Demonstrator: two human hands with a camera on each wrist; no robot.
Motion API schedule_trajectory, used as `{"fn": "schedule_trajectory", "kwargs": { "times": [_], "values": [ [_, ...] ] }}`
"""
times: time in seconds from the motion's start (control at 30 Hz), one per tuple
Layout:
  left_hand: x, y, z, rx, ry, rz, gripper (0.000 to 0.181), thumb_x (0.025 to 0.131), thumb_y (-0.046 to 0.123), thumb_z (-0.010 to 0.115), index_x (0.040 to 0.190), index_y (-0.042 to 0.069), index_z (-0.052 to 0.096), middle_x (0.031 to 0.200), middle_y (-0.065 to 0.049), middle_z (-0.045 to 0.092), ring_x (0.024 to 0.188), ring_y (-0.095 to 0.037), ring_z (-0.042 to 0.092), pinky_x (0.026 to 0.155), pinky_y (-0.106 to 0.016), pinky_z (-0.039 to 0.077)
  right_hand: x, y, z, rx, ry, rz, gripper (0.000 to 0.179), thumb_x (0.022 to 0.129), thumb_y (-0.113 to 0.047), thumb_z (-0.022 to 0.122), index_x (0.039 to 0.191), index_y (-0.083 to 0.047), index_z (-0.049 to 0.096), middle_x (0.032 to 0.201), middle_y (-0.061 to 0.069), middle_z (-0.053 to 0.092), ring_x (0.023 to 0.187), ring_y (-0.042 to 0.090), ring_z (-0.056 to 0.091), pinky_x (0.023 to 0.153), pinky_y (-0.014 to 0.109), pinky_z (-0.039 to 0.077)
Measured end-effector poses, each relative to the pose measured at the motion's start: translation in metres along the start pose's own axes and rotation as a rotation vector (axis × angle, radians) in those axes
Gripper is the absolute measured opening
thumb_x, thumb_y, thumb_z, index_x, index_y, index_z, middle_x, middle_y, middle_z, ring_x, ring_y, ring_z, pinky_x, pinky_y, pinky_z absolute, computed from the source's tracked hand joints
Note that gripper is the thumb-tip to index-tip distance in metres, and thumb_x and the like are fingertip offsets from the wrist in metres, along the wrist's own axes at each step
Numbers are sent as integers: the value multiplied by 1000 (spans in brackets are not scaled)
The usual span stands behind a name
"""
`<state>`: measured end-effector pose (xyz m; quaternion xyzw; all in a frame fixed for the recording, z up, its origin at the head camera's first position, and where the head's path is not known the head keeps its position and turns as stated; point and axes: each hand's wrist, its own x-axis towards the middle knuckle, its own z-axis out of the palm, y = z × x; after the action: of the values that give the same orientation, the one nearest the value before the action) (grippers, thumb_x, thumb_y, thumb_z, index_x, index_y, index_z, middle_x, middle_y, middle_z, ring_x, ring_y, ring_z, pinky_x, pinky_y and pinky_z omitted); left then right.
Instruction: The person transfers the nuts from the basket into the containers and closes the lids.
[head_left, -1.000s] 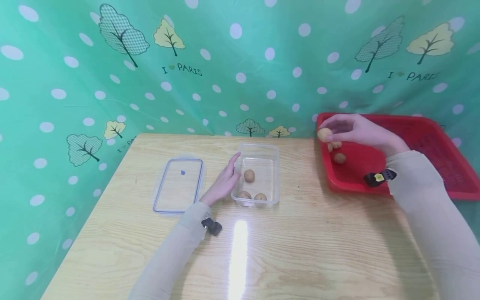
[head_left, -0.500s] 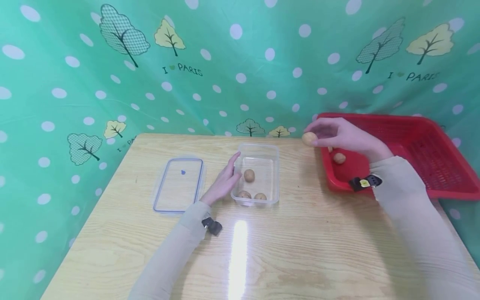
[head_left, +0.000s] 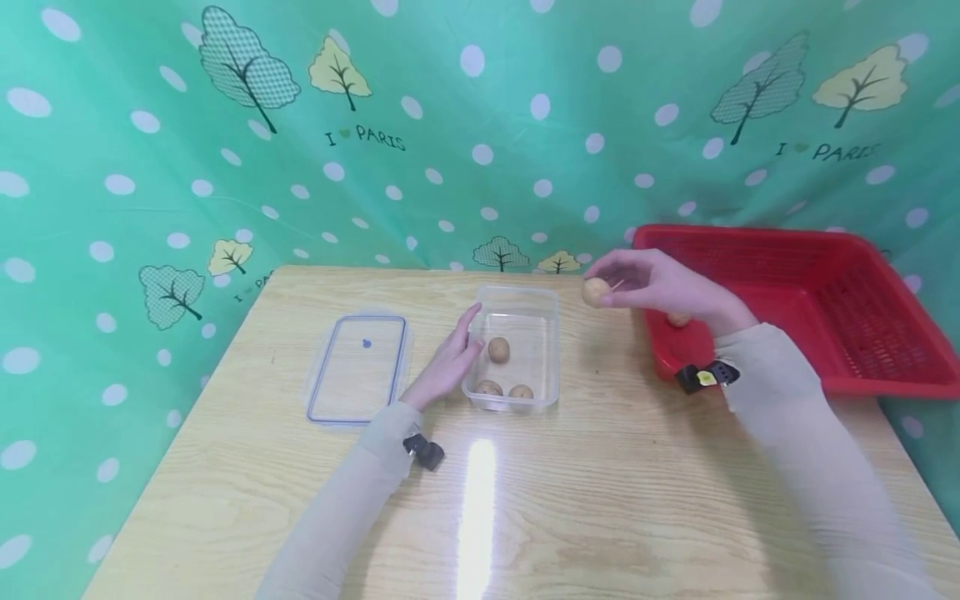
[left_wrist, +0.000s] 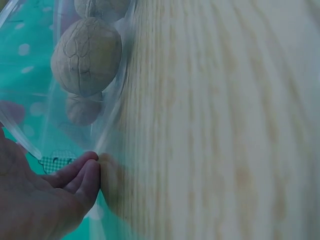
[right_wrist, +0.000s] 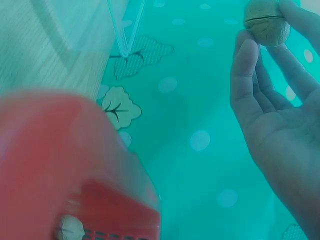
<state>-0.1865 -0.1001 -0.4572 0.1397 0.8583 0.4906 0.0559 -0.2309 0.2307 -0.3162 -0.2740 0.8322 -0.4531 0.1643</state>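
Note:
My right hand (head_left: pixel 663 287) pinches a walnut (head_left: pixel 596 292) between thumb and fingertips, above the table between the red basket and the clear plastic container (head_left: pixel 557 350). In the right wrist view the seam of this walnut (right_wrist: pixel 267 22) shows. My left hand (head_left: pixel 447 364) rests along the container's left wall, fingers extended; in the left wrist view its fingertips (left_wrist: pixel 90 162) are right at the container's edge. Inside the container lie three walnuts: one near the middle (head_left: pixel 498 350) and two at the near end (head_left: pixel 521 392).
At right stands the red basket (head_left: pixel 817 387), with a walnut (head_left: pixel 678 319) partly hidden behind my right hand. A clear lid (head_left: pixel 356 371) with a blue seal lies left of the container on the wooden table (head_left: pixel 600 500). Green patterned cloth (head_left: pixel 480 108) hangs behind.
My right hand has carried the walnut left and slightly down, from over the basket's left rim toward the container. The left hand and container have stayed in place.

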Motion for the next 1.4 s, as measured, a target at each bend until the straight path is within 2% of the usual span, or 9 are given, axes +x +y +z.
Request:
{"fn": "schedule_trajectory", "kwargs": {
  "times": [0.17,0.3,0.5,0.93,1.03,1.13,1.2,1.3,1.4],
  "values": [
    [0,-1,1,12,6,-6,61,101,19,42,156,21,15,144,-23,39,124,-40,44,102,-58,33,2,2,7,10,-15,-18,37,87,-12,72,122,-8,62,115,6,62,104,23,57,87,31,50],
    [0,-2,1,20,4,-14,60,102,19,41,156,22,15,152,-19,30,131,-39,38,106,-57,29,4,3,13,38,-27,-18,38,86,-12,72,123,-8,62,116,7,62,102,24,59,86,31,50],
    [0,-1,0,19,-3,-20,60,102,19,40,156,24,14,150,-21,32,132,-38,37,107,-56,27,8,8,22,80,-63,-74,38,87,-8,71,123,-2,60,114,11,62,100,28,59,85,31,52],
    [1,-3,1,32,-16,-9,61,102,18,38,156,22,11,157,-17,19,136,-40,31,109,-56,21,15,11,38,77,-106,-107,39,84,-8,74,121,-2,61,112,10,62,99,28,59,84,32,52],
    [2,-2,1,37,-20,-18,61,102,19,38,156,22,11,155,-20,23,134,-40,33,108,-57,24,18,13,44,85,-108,-136,37,84,-5,73,119,-1,62,111,11,63,99,27,60,84,32,52],
    [2,-1,2,39,-20,-9,61,102,18,40,156,19,12,138,-25,42,124,-38,44,104,-56,31,20,17,49,96,-113,-149,37,84,-4,73,119,0,62,111,10,63,98,27,60,84,32,52],
    [2,0,2,39,-18,-1,62,101,17,42,156,18,12,119,-21,52,112,-34,50,99,-53,37,21,19,53,102,-125,-145,36,84,-4,73,119,-1,62,111,10,63,99,26,60,84,32,52],
    [2,0,2,37,-16,6,63,101,15,43,155,16,13,95,-13,52,92,-28,51,87,-46,43,22,21,60,95,-144,-130,36,85,-7,73,119,-2,62,111,9,63,99,26,59,86,34,51],
    [2,1,3,35,-14,7,63,100,15,43,155,16,13,89,-9,49,84,-24,49,80,-42,44,24,22,68,85,-166,-131,36,85,-9,74,118,-3,63,111,7,64,99,25,59,87,36,51]
  ]
}}
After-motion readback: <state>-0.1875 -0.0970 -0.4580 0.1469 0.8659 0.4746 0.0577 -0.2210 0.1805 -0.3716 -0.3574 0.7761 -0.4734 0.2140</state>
